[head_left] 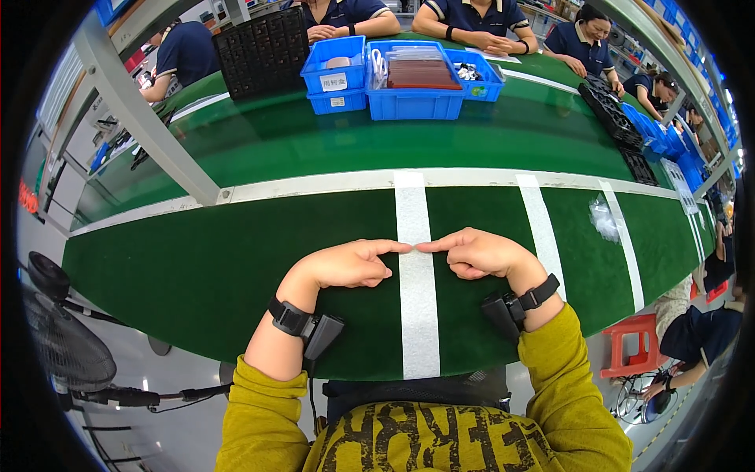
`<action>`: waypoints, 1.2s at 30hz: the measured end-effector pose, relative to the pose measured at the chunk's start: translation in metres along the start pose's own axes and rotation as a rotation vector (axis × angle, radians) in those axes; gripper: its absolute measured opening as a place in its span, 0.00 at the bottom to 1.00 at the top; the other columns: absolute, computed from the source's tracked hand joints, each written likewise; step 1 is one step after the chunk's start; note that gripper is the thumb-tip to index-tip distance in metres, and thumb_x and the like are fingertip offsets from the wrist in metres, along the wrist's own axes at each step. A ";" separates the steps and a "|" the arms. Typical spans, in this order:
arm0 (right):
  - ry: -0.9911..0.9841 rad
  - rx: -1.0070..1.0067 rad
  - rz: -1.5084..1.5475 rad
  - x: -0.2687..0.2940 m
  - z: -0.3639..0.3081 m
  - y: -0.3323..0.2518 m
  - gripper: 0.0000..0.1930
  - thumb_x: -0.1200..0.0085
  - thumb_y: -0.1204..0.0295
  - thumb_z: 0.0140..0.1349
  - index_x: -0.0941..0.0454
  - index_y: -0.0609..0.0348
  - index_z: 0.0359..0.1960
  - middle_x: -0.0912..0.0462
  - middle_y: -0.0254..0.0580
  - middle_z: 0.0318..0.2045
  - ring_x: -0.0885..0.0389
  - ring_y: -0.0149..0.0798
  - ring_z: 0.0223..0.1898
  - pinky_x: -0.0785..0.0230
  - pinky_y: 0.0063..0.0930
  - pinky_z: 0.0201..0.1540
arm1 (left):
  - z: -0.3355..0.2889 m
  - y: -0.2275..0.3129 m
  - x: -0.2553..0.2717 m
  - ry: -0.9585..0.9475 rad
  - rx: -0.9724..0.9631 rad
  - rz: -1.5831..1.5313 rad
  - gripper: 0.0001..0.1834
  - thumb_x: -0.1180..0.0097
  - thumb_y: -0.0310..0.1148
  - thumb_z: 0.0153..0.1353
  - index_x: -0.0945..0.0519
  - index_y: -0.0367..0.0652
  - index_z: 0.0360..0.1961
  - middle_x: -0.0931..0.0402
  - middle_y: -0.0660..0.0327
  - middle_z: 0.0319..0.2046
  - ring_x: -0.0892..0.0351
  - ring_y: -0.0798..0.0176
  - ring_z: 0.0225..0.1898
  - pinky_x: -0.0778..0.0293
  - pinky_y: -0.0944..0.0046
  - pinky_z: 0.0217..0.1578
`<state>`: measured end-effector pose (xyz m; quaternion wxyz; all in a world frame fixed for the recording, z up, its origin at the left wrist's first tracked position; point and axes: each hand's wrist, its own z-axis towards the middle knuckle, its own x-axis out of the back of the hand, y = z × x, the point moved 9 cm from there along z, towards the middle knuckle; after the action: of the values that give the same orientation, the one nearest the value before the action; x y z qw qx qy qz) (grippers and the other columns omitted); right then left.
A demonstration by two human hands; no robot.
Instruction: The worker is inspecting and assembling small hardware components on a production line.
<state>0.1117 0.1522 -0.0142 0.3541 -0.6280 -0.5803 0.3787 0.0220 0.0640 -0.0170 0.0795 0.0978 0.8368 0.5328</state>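
My left hand (354, 263) and my right hand (481, 253) meet over a white strip (419, 322) on the green table mat (197, 275). Both index fingers point inward, and their tips touch or nearly touch above the strip. The other fingers are curled loosely, and neither hand holds anything. I count both hands as open because the index fingers are stretched out. A black strap with a small dark device circles each wrist, the left device (322, 334) and the right device (502, 315) sitting on the inner sides.
Beyond a white rail (314, 186) runs a green conveyor belt (314, 141). Blue bins (417, 104) and a black tray (263, 51) stand on it. A clear plastic bag (604, 219) lies to the right. A grey post (149, 118) rises at left. Co-workers sit across; a fan (67, 342) stands left.
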 end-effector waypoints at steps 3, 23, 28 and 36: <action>0.005 -0.003 0.009 0.001 0.001 0.001 0.26 0.66 0.79 0.54 0.34 0.64 0.57 0.39 0.25 0.08 0.48 0.20 0.10 0.52 0.16 0.13 | 0.000 -0.003 0.001 -0.003 0.006 0.018 0.29 0.59 0.23 0.59 0.42 0.48 0.64 0.47 0.75 0.14 0.50 0.78 0.15 0.52 0.77 0.15; 0.064 0.001 -0.038 0.004 -0.003 -0.002 0.25 0.65 0.79 0.52 0.31 0.62 0.55 0.39 0.25 0.08 0.47 0.20 0.10 0.53 0.16 0.14 | 0.004 0.008 -0.001 0.081 -0.003 0.005 0.27 0.60 0.24 0.57 0.37 0.45 0.60 0.44 0.74 0.14 0.49 0.79 0.15 0.50 0.77 0.15; 0.050 0.017 -0.052 0.004 -0.001 -0.003 0.25 0.64 0.79 0.52 0.33 0.63 0.55 0.38 0.25 0.09 0.46 0.20 0.10 0.53 0.16 0.13 | 0.002 0.007 0.001 0.102 0.001 0.012 0.25 0.60 0.24 0.57 0.36 0.45 0.58 0.43 0.74 0.14 0.49 0.79 0.15 0.50 0.77 0.15; 0.023 0.019 -0.106 0.001 0.001 -0.003 0.24 0.64 0.80 0.51 0.32 0.64 0.53 0.38 0.26 0.09 0.45 0.21 0.10 0.52 0.17 0.13 | 0.003 0.008 0.001 0.104 -0.034 0.080 0.23 0.59 0.25 0.58 0.34 0.45 0.57 0.43 0.74 0.14 0.48 0.79 0.15 0.50 0.77 0.15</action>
<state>0.1098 0.1532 -0.0116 0.3860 -0.5973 -0.6053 0.3577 0.0225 0.0702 -0.0105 0.0162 0.1018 0.8261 0.5540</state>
